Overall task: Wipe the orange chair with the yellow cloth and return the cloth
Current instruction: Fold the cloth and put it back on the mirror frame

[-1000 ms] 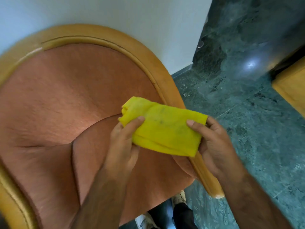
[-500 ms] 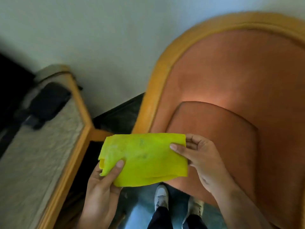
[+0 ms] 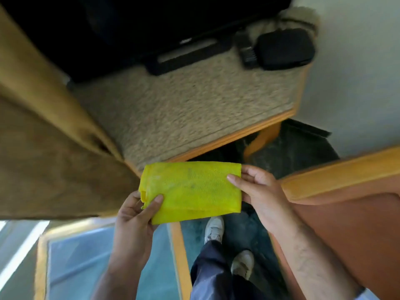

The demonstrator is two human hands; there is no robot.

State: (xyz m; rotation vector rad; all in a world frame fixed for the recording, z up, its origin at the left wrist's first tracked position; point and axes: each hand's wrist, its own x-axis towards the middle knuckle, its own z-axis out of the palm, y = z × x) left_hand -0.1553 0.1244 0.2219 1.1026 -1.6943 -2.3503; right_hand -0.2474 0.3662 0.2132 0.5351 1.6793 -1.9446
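Observation:
A folded yellow cloth [image 3: 191, 191] is held flat in the air between both hands, in front of a speckled table edge. My left hand [image 3: 135, 215] pinches its lower left corner, thumb on top. My right hand [image 3: 257, 191] grips its right edge. The orange chair [image 3: 350, 213], with its wooden rim, shows only at the right edge of the view, beside my right forearm.
A speckled beige table top [image 3: 194, 109] with an orange wooden edge stands ahead, carrying a black pouch [image 3: 283, 48] and dark flat devices [image 3: 188, 55]. A brown curtain [image 3: 43, 148] hangs at left. A glass-topped low table [image 3: 104, 263] lies below left. My shoes [image 3: 214, 228] stand on dark green floor.
The view has swung left, away from the orange chair, toward the speckled table. Both hands kept the cloth, now spread flatter and held in front of the table edge.

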